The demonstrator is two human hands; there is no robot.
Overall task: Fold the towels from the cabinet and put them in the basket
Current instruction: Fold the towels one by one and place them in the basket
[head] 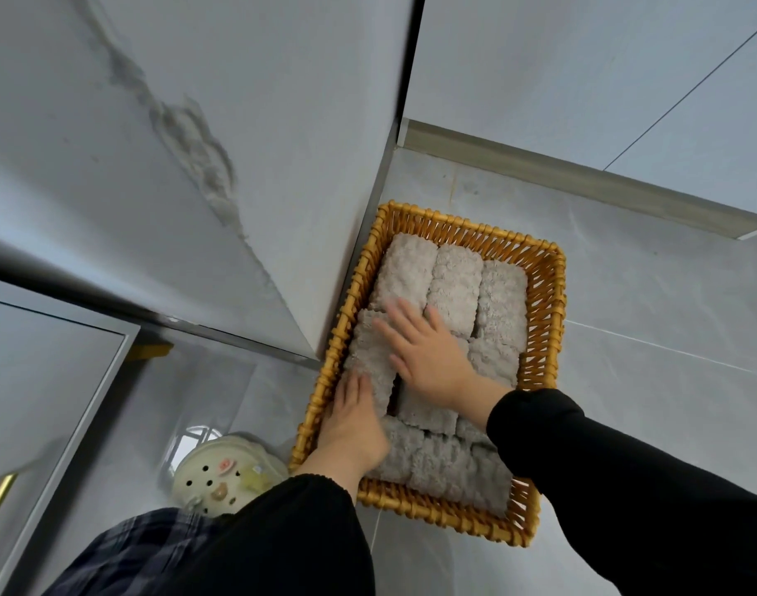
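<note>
A wicker basket (pixel 544 303) sits on the pale tiled floor (pixel 647 380), one long side tucked just beside the corner of a white cabinet (pixel 239 122). It is packed with folded grey towels (pixel 454 286), fluffy bundles lying side by side in rows from the far rim to the near one. The person's right hand (pixel 428 354) lies flat and spread, palm down, on a towel in the middle of the basket, fingers splayed and closed around nothing. The left hand (pixel 353 423) rests at the basket's left wall, fingers straight and pressed onto the towel (pixel 368 354) nearest that side; it too is open and gripping nothing. Both arms wear black sleeves (pixel 626 488). Off the basket's near left corner stands a cream lidded pot (pixel 213 479) with holes in its top.
</note>
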